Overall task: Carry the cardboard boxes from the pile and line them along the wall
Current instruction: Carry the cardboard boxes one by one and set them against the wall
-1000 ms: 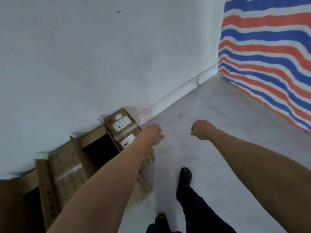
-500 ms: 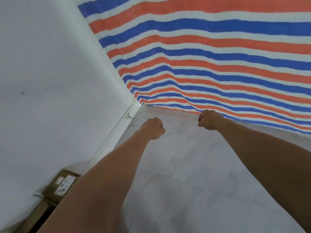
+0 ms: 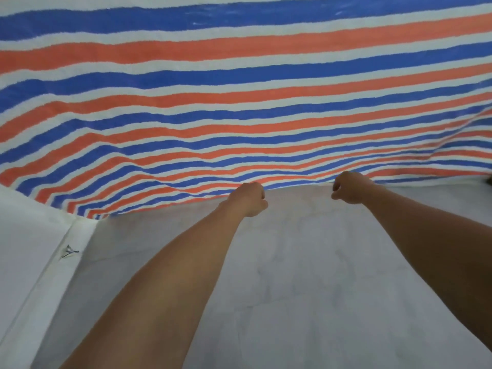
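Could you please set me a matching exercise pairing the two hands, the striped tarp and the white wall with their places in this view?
1 left hand
2 right hand
3 striped tarp
4 white wall

A lower left edge of the view
B across the top, ahead
C curled and empty, right of centre
D curled and empty, left of centre

Pairs: 1-D, 2-C, 3-B, 4-A

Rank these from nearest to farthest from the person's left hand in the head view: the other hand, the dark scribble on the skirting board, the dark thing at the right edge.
From the left hand:
1. The right hand, just to its right.
2. The scribble, lower left on the skirting board.
3. The dark thing, far right edge, mostly cut off.
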`<action>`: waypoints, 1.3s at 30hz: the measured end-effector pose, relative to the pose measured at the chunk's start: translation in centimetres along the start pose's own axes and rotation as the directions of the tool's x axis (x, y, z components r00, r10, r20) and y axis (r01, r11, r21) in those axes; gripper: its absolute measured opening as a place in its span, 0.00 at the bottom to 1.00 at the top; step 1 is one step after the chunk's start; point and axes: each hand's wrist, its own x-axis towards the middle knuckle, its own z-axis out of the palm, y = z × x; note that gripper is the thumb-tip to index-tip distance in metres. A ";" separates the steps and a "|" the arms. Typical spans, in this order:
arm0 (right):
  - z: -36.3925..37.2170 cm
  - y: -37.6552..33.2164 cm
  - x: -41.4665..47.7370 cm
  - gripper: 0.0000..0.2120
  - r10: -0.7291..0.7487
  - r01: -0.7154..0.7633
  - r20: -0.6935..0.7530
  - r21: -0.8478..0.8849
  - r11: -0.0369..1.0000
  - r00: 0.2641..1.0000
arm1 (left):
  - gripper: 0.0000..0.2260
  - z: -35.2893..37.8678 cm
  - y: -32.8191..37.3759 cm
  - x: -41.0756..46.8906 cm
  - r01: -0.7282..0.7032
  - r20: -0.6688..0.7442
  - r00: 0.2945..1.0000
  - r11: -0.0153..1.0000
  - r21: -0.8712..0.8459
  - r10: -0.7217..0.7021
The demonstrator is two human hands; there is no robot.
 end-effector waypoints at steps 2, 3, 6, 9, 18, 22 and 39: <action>-0.9 5.2 0.4 0.15 0.069 -0.068 -0.020 0.034 0.997 0.997 | 0.12 1.2 4.4 2.7 -0.064 0.055 0.996 0.998 0.009 0.064; -1.5 8.2 0.4 0.15 0.113 -0.112 -0.030 0.058 0.992 0.993 | 0.12 2.0 7.2 4.6 -0.104 0.082 0.991 0.994 0.017 0.102; -2.1 15.3 1.3 0.14 0.211 -0.208 -0.035 0.072 0.976 0.977 | 0.12 3.7 13.7 9.0 -0.197 0.117 0.975 0.979 0.052 0.190; -2.8 22.5 2.6 0.16 0.335 -0.334 0.008 0.083 0.939 0.942 | 0.10 6.1 20.2 14.0 -0.272 0.151 0.955 0.958 0.094 0.256; -6.9 42.3 3.8 0.17 0.617 -0.607 0.003 0.187 0.772 0.787 | 0.09 11.2 41.3 26.0 -0.554 0.339 0.803 0.824 0.120 0.490; -8.0 50.6 2.1 0.16 0.709 -0.688 -0.005 0.238 0.686 0.705 | 0.10 13.7 50.9 28.4 -0.650 0.426 0.716 0.751 0.118 0.553; -15.4 89.9 -3.8 0.15 0.861 -0.820 0.013 0.312 0.479 0.508 | 0.13 28.4 92.9 32.9 -0.777 0.521 0.529 0.629 -0.019 0.670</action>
